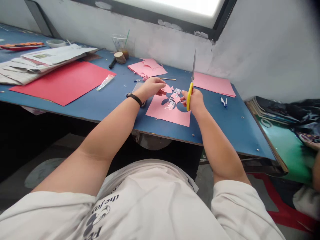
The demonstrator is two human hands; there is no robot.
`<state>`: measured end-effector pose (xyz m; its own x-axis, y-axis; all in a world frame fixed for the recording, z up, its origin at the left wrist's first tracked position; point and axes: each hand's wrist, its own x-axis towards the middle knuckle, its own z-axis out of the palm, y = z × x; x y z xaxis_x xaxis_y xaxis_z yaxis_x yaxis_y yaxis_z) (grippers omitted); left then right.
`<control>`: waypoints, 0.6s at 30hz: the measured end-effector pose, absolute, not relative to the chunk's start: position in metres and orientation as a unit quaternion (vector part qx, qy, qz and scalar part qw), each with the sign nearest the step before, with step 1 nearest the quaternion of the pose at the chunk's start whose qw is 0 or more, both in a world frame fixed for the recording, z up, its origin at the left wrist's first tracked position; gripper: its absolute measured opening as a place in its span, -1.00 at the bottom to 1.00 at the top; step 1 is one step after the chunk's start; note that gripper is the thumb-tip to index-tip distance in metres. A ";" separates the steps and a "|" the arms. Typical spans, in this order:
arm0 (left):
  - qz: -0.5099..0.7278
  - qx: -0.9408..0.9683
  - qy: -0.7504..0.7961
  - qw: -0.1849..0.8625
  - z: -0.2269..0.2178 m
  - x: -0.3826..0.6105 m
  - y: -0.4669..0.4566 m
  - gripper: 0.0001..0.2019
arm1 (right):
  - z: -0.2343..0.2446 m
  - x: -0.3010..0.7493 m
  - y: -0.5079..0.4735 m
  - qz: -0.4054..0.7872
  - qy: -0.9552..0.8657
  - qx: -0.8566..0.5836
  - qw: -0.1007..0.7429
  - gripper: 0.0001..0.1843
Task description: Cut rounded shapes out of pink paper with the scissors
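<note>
In my left hand (pixel 155 87) is a pink paper cutout (pixel 167 88), pinched between thumb and fingers. My right hand (pixel 195 100) grips scissors (pixel 190 95) by their yellow handles, the blades pointing up and away from me. Under both hands lies a pink paper sheet (pixel 172 118) with rounded holes cut in it. A printed strip (pixel 177 92) and small pink scraps rest around the holes. A dark band circles my left wrist, and a flat pale object beside that wrist is mostly hidden.
Pink offcuts (pixel 150 67) and a pink sheet stack (pixel 215 84) lie at the back of the blue table (pixel 220 130). Leftward are red paper (pixel 67 83), newspapers (pixel 42 60) and a plastic cup (pixel 120 43). A blue-and-white tool (pixel 223 102) lies right. Another person's hand shows at the right edge.
</note>
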<state>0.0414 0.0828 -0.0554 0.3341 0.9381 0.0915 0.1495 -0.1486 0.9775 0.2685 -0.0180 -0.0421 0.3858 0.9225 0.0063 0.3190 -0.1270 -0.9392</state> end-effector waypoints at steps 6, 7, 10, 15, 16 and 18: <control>0.357 0.704 0.556 0.259 -0.059 0.025 0.100 -0.60 | -0.037 0.265 -0.023 0.316 -0.453 -0.693 0.463 -0.72; 0.315 0.718 0.576 0.230 -0.061 0.024 0.104 -0.52 | -0.037 0.264 -0.023 0.317 -0.451 -0.694 0.463 -0.73; 0.215 0.752 0.597 0.178 -0.063 0.024 0.105 -0.41 | -0.037 0.263 -0.024 0.318 -0.453 -0.690 0.466 -0.73; 0.176 0.760 0.606 0.155 -0.058 0.031 0.088 -0.35 | -0.037 0.262 -0.025 0.309 -0.462 -0.689 0.465 -0.68; 0.188 0.754 0.610 0.154 -0.056 0.032 0.084 -0.35 | -0.036 0.262 -0.026 0.307 -0.462 -0.692 0.462 -0.67; 0.225 0.742 0.612 0.158 -0.051 0.031 0.075 -0.40 | -0.036 0.262 -0.026 0.327 -0.465 -0.687 0.453 -0.68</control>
